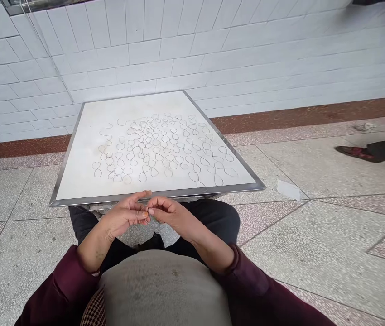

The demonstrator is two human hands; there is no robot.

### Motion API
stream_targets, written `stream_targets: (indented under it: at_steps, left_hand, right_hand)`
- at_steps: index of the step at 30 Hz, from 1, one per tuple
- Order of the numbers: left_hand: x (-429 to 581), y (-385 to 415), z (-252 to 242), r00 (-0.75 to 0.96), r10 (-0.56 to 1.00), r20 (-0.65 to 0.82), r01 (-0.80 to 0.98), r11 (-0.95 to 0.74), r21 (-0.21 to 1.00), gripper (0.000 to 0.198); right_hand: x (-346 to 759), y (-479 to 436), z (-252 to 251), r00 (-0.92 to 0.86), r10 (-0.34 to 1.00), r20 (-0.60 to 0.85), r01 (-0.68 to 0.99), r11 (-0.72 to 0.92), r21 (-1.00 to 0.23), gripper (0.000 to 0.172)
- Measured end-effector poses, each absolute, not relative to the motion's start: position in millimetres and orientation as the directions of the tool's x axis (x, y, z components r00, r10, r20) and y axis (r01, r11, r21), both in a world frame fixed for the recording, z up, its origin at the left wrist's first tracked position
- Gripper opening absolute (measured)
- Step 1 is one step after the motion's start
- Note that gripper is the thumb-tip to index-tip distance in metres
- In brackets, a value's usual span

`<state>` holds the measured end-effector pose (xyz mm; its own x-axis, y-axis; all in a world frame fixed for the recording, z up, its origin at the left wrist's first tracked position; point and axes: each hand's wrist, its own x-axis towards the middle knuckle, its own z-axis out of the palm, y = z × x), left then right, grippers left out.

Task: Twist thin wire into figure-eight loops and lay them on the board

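Observation:
My left hand (129,213) and my right hand (168,213) meet in front of the table's near edge, over my lap. Thumb and fingers of both are pinched together on a thin dark strand (148,212), wire or thread, mostly hidden by the fingertips. The left index finger stretches out above the pinch. On the white table top (77,181) just beyond lie several thin strands twisted into figure-eight loops (144,173). Some longer loops (217,174) are at the right, and a looser, uncurled strand (106,131) lies toward the left.
A grey metal rim (158,194) edges the table, which stands by a white tiled wall (165,59). Another person's shoe (357,153) is on the speckled floor at the right. A white scrap (288,189) lies beside the table's right corner.

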<state>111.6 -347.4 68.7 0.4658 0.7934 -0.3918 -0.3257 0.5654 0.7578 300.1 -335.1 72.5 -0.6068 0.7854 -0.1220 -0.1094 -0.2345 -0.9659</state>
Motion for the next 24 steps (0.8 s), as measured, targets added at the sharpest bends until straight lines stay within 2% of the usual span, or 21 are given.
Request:
stream_targets:
  at_steps: [5,10,13,17,24]
  left_hand:
    - [113,-355,61,0.371,0.865,-0.339,-0.421,0.482,0.769,0.055]
    - [119,-366,58,0.250,0.944,-0.215,-0.429,0.307,0.850,0.058]
    - [127,-370,58,0.136,0.976,-0.171,-0.448,0.215,0.868,0.057]
    - [134,-369,54,-0.043,0.980,-0.193,-0.444,0.155,0.883,0.041]
    - [131,-368,55,-0.097,0.968,-0.232,-0.381,0.179,0.907,0.045]
  right_hand:
    - [292,-340,61,-0.428,0.878,-0.216,-0.201,-0.325,-0.924,0.025]
    - [287,-340,55,-0.311,0.910,-0.275,-0.262,-0.360,-0.895,0.029]
    - [286,-341,54,-0.291,0.920,-0.263,-0.258,-0.340,-0.904,0.028]
    - [287,-343,55,-0.328,0.913,-0.242,-0.216,-0.322,-0.922,0.026]
    - [294,-340,54,-0.372,0.896,-0.243,-0.146,-0.315,-0.938,0.026]
